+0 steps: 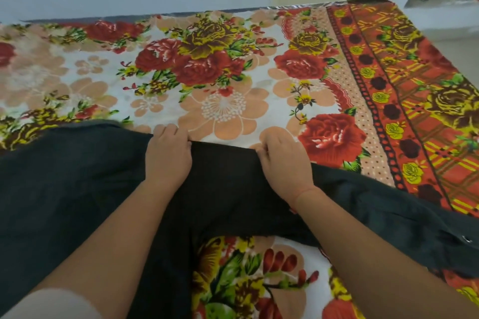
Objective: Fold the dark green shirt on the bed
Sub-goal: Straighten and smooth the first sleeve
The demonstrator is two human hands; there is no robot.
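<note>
Two bare hands are gripping the far edge of the dark green shirt (77, 184), which is lying across the near part of the bed (233, 65). The left hand (168, 155) is curling its fingers over that edge and pinching the fabric, knuckles up. The right hand (283, 160) is doing likewise just beside it, its fingers (261, 146) bunching the cloth, with a stretch of taut hem running between the two hands. The shirt's long axis is running left to right, roughly parallel to the near edge of the bed; one end is spreading toward the left edge and the other is trailing toward the near right corner, where a metal snap (467, 239) is showing on the fabric. A gap in the garment below the forearms is exposing the floral bedsheet (246, 280). The sheet's red patterned border (404, 101) is running along the right edge of the bed. Which end of the shirt is the collar cannot be determined.
</note>
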